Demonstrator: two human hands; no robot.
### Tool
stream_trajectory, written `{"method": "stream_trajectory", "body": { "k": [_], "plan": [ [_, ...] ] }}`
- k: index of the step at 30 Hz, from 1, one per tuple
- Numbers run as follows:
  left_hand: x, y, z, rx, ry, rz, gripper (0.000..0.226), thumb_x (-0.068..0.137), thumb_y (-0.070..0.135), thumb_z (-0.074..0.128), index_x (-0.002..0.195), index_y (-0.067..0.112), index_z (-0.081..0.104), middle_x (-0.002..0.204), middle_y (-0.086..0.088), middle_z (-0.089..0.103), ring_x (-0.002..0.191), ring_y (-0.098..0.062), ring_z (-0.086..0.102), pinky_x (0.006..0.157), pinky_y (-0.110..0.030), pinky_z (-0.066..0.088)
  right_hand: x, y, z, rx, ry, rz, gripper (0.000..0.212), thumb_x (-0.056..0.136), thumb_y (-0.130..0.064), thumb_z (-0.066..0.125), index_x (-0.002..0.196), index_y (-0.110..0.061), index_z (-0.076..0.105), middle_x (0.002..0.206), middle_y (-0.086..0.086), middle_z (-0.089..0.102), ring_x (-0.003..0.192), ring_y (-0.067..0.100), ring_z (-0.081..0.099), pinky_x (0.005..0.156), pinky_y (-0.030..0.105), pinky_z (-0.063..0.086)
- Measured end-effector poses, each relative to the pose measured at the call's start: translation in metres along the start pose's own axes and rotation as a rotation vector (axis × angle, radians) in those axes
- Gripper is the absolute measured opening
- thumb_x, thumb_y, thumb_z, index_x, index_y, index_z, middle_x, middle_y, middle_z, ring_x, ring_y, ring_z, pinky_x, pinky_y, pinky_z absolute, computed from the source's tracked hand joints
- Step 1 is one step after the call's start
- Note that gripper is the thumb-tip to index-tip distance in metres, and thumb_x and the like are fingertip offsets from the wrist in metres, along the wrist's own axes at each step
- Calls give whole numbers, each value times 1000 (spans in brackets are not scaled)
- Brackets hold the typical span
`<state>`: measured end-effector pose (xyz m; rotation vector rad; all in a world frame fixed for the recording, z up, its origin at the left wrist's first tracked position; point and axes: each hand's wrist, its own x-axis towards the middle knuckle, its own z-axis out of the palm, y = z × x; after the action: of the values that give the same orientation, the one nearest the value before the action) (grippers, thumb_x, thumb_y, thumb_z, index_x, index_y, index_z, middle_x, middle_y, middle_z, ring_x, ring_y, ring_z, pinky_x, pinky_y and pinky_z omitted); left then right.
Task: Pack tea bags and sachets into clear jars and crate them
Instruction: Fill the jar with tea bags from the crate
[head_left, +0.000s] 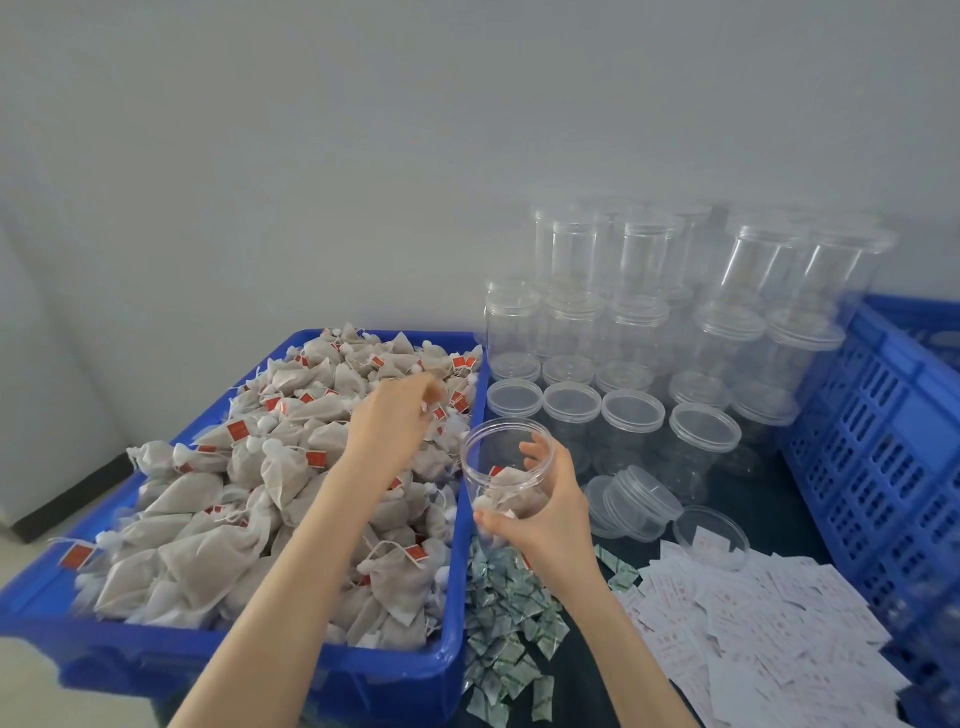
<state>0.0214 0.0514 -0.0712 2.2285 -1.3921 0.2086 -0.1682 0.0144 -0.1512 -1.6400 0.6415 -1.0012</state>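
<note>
presently the filling step is in hand, judged from a jar partly loaded and one hand back in the supply. largest item: blue bin (62, 587) at left, heaped with tea bags (218, 540), grey-white pouches with red tags on strings. at far right a blue slatted crate (883, 447) stands, contents unclear. between them, stacked and single empty jars (706, 436) with clear lids, one lying on its side near the papers. in front on the dark table (769, 488): a spread of white paper slips (769, 618) and a pile of small green-printed sachets (509, 629) just beside the bin wall. the open jar (506, 467) is held tilted toward the bin, a few tea bags already at its bottom. right hand (540, 514) wraps it, fingers curled round the wall, thumb on the near side. left hand (395, 410) reaches over the heap, fingertips bunched low on the bags; whether it has one pinched cannot be told, blur. next move likely calls for lifting a bag clear of tangled strings and dropping it through the jar mouth; sachets and lid not yet done.
</note>
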Motion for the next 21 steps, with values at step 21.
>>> {"method": "stream_trajectory", "body": {
  "k": [21],
  "plan": [
    [-21,-43,-4,622,-113,-235,21,91,7,58,107,19,64,92,2,64,87,-16,62,80,-28,47,-3,-1,3,-13,-6,7,84,64,-11,92,120,-50,43,113,-29,58,102,-14,59,72,3,47]
  ]
}}
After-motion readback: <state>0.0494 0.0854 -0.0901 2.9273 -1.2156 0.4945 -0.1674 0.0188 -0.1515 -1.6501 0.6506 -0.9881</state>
